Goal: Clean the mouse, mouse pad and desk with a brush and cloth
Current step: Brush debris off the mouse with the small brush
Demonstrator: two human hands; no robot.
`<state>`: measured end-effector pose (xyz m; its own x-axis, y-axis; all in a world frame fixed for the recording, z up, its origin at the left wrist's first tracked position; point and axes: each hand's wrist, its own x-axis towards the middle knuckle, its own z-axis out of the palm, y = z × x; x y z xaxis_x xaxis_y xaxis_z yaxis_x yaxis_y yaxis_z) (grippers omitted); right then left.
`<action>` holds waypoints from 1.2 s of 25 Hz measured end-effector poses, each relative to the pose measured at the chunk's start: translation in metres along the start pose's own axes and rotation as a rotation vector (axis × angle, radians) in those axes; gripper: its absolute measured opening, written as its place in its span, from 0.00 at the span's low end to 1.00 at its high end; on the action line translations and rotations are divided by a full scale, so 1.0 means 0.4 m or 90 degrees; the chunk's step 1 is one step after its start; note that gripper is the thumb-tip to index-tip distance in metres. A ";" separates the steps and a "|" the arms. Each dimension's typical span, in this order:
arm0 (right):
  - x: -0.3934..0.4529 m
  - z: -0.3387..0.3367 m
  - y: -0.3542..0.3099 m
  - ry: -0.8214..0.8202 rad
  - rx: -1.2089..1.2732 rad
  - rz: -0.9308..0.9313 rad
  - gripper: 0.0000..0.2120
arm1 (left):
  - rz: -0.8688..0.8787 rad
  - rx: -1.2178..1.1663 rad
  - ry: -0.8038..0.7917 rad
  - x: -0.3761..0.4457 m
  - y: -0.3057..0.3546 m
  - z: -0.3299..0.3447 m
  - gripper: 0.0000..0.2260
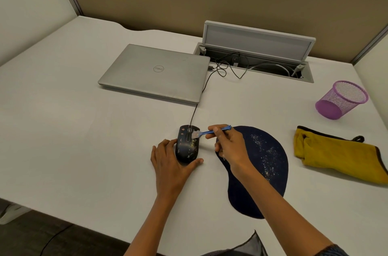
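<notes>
- A closed silver laptop [155, 72] lies at my twelve o'clock.
- A purple mesh cup [341, 99] lies tipped at two o'clock.
- An open cable tray [255, 60] sits at one o'clock.

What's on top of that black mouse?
Pale crumbs speckle the mouse, and the white bristles of the blue brush touch its front. The left hand grips its sides. Its underside is hidden.

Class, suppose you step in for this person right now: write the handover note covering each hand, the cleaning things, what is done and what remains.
Left hand grips the black mouse, steadying it on the desk.
Right hand pinches the blue brush, bristles on the mouse's front.
Crumbs show on the mouse and on the dark mouse pad.
Yellow cloth lies unused to the right.
Left: finish brushing the mouse, brush the pad, wipe the desk.
</notes>
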<state>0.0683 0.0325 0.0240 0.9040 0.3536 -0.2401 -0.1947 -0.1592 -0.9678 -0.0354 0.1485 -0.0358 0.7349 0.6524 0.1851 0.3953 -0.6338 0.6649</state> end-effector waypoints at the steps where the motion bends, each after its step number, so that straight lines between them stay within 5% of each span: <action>1: 0.002 -0.007 0.002 0.027 -0.017 -0.001 0.07 | 0.001 -0.001 0.004 0.000 0.001 0.000 0.41; 4: 0.008 -0.023 -0.003 0.082 -0.035 -0.004 0.07 | 0.000 -0.006 0.008 0.001 0.000 0.000 0.40; 9: -0.013 -0.004 -0.003 -0.028 -0.008 -0.009 0.07 | 0.002 -0.001 0.005 0.001 -0.002 0.000 0.41; 14: -0.005 -0.022 -0.003 0.056 -0.005 -0.008 0.07 | -0.005 -0.008 0.002 0.002 -0.002 -0.001 0.41; 19: -0.020 0.001 -0.007 -0.038 -0.023 -0.006 0.08 | -0.012 -0.007 -0.012 0.001 -0.003 0.001 0.42; 23: -0.015 -0.020 -0.005 0.054 -0.053 -0.019 0.07 | -0.011 -0.007 -0.011 0.000 0.000 -0.002 0.42; 30: -0.033 -0.008 -0.005 -0.044 -0.038 -0.006 0.09 | -0.011 -0.016 -0.009 -0.001 0.001 -0.002 0.42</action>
<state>0.0579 0.0251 0.0293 0.8766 0.4182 -0.2382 -0.1621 -0.2094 -0.9643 -0.0360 0.1483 -0.0353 0.7363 0.6566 0.1633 0.3940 -0.6124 0.6854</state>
